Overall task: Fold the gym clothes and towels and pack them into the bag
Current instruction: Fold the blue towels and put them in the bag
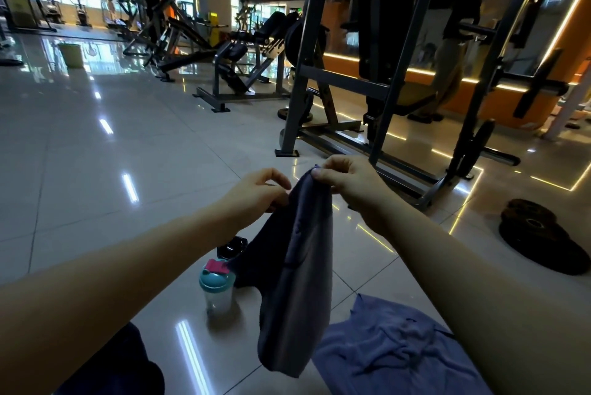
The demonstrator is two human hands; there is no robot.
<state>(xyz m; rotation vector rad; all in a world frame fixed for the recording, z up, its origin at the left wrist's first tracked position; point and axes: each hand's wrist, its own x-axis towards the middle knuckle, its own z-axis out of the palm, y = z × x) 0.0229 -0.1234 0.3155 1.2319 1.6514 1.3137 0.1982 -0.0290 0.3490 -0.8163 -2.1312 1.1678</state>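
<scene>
- Broadly, a glossy pale tiled floor (96,138) takes up most of the view, with a wide stretch of tile to the left of the fingers and beyond them.
- A dark steel gym rack frame (399,74) stands beyond the right fingers, its base rails flat on the tile.
- A crumpled blue-violet cloth towel (393,346) lies on the floor below the right fingers; the picture's bottom cuts off its near edge.
- A dark navy-grey stretchy garment (297,282) hangs straight down from the fingers, its rounded lower end free and just beside the towel's left edge.
- Black round weight plates (540,234) lie stacked well to the right of the right fingers.
- A clear plastic shaker bottle with a teal lid and pink cap (217,292) stands upright below the left fingers, just left of the garment.
- The right hand (348,183), arm stretched forward, pinches the garment's top corner between thumb and forefinger.
- The left hand (259,190), fingers curled, pinches the garment's left edge slightly lower, near the right hand.
- A yellow floor sign (212,23) stands far beyond the left fingers, its print too small to read.
</scene>
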